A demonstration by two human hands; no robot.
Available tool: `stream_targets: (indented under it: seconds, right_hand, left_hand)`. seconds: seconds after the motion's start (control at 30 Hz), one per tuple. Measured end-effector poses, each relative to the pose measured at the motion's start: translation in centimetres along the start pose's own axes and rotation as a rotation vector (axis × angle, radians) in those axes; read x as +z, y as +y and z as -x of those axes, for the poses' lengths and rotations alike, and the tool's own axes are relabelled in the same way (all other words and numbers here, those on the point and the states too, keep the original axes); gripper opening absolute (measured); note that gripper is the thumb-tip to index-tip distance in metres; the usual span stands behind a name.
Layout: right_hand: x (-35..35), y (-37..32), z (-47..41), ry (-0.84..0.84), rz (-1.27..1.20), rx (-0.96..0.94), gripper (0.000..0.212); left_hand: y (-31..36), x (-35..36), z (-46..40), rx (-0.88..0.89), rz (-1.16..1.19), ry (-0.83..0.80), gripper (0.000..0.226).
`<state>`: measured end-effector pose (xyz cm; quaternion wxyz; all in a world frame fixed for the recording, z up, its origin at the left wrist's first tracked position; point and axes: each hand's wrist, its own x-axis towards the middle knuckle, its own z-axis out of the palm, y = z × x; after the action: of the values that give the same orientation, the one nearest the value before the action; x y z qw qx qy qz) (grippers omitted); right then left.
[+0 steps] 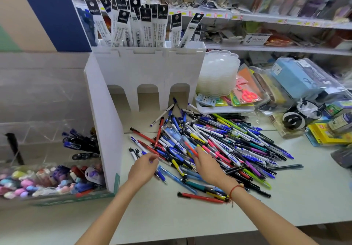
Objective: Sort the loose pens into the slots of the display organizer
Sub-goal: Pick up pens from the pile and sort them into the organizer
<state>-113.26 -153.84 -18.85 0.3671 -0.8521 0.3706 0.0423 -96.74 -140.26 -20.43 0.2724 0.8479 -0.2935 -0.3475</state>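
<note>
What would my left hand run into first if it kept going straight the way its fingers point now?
Probably the red pen at the near left edge of the pen pile, just past the left hand fingertips; depth is hard to judge.

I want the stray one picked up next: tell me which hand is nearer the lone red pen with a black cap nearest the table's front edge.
Right. The right hand is above the red pen, its wrist almost over the tip; the left hand is farther off, up-left.
</note>
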Motion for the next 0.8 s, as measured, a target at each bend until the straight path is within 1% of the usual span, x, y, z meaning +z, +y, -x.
stream_targets:
  seconds: [0.07,0.1,0.13,0.2,0.27,0.3,0.33,0.37,0.4,0.43,0.53,0.6,0.73,0.8]
  right_hand:
    - [-1.3,-1.0,0.6,-0.133,-0.496,0.114,0.015]
    - [-1.9,-1.6,1.0,-0.204,-0.68,0.159,0.015]
    - [-2.5,-2.3,1.4,-0.268,-0.812,0.187,0.015]
    - [-3.5,-3.8,2.3,-0.388,-0.921,0.199,0.017]
    - [-4.3,-5.5,3.3,-0.468,-0.859,0.151,0.015]
    - [-4.6,-6.5,3.9,-0.487,-0.778,0.115,0.015]
    - [-4.9,-7.5,4.3,-0.497,-0.689,0.08,0.016]
    - [-5.3,-8.6,4.7,-0.504,-0.619,0.055,0.017]
    - [-5.6,-9.6,5.1,-0.513,-0.571,0.041,0.018]
    - [-6.0,-10.7,5.4,-0.531,-0.524,0.026,0.018]
    - [-6.9,-14.3,6.2,-0.587,-0.335,-0.029,0.024]
    - [-7.0,-16.9,6.6,-0.619,-0.233,-0.07,0.025]
    - [-5.8,-22.8,7.2,-0.617,-0.082,-0.144,0.026]
    - [-4.4,-25.8,7.4,-0.58,-0.018,-0.198,0.029]
  left_hand:
    - [1.8,-0.4,0.8,-0.051,0.309,-0.115,0.034]
    - [3.0,-0.7,1.3,-0.098,0.461,-0.18,0.044]
    - [4.0,-0.9,1.6,-0.132,0.565,-0.223,0.056]
    - [5.5,-1.4,2.2,-0.152,0.666,-0.279,0.08]
    - [6.5,-2.2,3.2,-0.123,0.673,-0.356,0.095]
    - [6.8,-2.6,3.8,-0.086,0.641,-0.397,0.094]
    - [7.1,-2.9,4.4,-0.03,0.617,-0.424,0.084]
    - [7.3,-3.4,5.2,0.02,0.606,-0.422,0.069]
    - [7.4,-3.9,6.0,0.053,0.619,-0.395,0.056]
    - [7.5,-4.5,6.8,0.076,0.637,-0.354,0.05]
    - [7.1,-6.9,9.2,0.147,0.726,-0.252,0.04]
    - [6.5,-8.9,10.7,0.156,0.781,-0.195,0.04]
    - [4.6,-13.3,13.1,0.184,0.813,-0.045,0.053]
    - [3.1,-15.7,14.1,0.219,0.828,0.056,0.042]
